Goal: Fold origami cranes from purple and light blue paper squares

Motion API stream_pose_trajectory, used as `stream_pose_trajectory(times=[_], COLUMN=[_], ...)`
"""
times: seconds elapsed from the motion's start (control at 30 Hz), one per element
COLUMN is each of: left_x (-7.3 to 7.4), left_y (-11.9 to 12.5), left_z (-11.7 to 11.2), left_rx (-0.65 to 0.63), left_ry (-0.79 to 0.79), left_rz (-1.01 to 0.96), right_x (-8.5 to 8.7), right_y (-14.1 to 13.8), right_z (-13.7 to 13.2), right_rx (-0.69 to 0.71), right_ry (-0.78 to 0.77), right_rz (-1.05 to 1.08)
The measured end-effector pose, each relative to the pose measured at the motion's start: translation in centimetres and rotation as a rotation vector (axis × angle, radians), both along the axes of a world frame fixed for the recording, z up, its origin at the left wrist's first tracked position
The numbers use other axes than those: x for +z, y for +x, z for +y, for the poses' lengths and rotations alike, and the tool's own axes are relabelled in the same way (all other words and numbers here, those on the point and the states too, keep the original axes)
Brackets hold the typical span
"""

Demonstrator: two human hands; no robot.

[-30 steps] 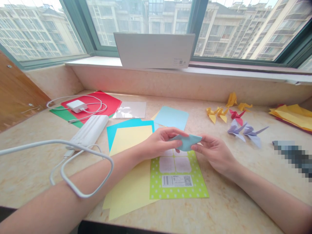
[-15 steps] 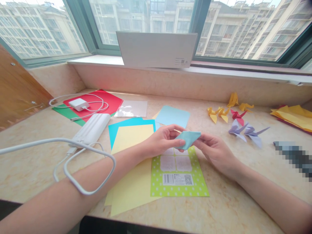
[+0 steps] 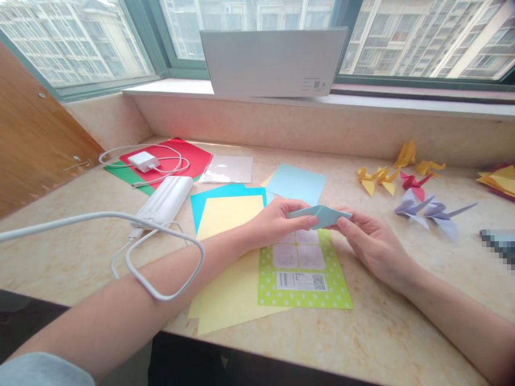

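Both hands hold a folded light-blue paper piece (image 3: 324, 215) just above the counter. My left hand (image 3: 277, 221) pinches its left end between thumb and fingers. My right hand (image 3: 370, 241) grips its right end from below, fingers curled. Under the hands lies a green dotted sheet with a barcode (image 3: 303, 276), on top of a pale yellow sheet (image 3: 229, 257) and a cyan sheet (image 3: 199, 199). A light-blue square sheet (image 3: 295, 182) lies flat just beyond the hands.
A white power bank (image 3: 166, 199) with a white cable (image 3: 132, 257) looping over my left forearm. A white charger (image 3: 144, 160) rests on red and green sheets. Folded paper cranes, yellow (image 3: 376, 179), red (image 3: 414, 182) and lilac (image 3: 430, 210), stand right. A white box (image 3: 276, 61) leans on the sill.
The folded blue piece has been turned and flattened between the hands, now lying more level. The view has shifted, so everything sits slightly higher and further right in the frame.
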State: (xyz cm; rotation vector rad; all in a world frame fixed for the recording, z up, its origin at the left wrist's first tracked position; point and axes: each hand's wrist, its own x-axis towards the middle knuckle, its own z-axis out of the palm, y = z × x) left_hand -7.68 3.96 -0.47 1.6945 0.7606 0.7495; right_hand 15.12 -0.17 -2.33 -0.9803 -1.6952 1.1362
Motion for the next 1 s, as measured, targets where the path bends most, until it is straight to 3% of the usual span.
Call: stream_pose_trajectory(times=[0.27, 0.57, 1.0], left_x=[0.2, 0.7, 1.0], left_y=[0.0, 0.1, -0.1], left_z=[0.1, -0.2, -0.1], left_rx=[-0.029, -0.119, -0.109], left_ry=[0.027, -0.119, -0.013], left_rz=[0.015, -0.064, 0.015], right_x=[-0.1, 0.1, 1.0], right_y=[0.1, 0.3, -0.2], right_z=[-0.2, -0.3, -0.6], right_rx=[-0.045, -0.014, -0.027], right_ry=[0.116, -0.018, -0.052], right_rz=[-0.1, -0.009, 0.013])
